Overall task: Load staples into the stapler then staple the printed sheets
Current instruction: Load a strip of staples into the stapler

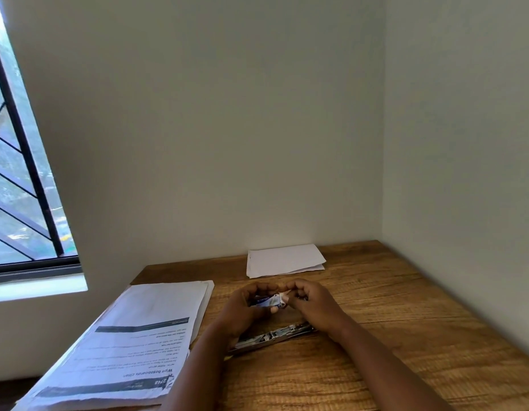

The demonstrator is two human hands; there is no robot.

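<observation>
Both hands meet over the middle of the wooden tabletop [390,307], raised a little above it. Left hand [247,307] curls round a small blue-and-white staple box [269,300] — fingers arched over the top, thumb under it. Right hand [309,298] pinches at the box's right end, where a pale flap sticks out; fingers bent, the exact grip too small to make out. The stapler [273,336] lies flat on the tabletop just nearer the person than the hands, swung open lengthwise, metal channel facing up, its left end hidden behind the left wrist. Printed sheets [132,345] sit in a thick stack at the left, top page text upside down to the camera, overhanging the near-left edge. A second, smaller stack of blank white paper [285,260] lies at the far side by the wall — well apart from the hands. Barred window [20,173] at far left.
</observation>
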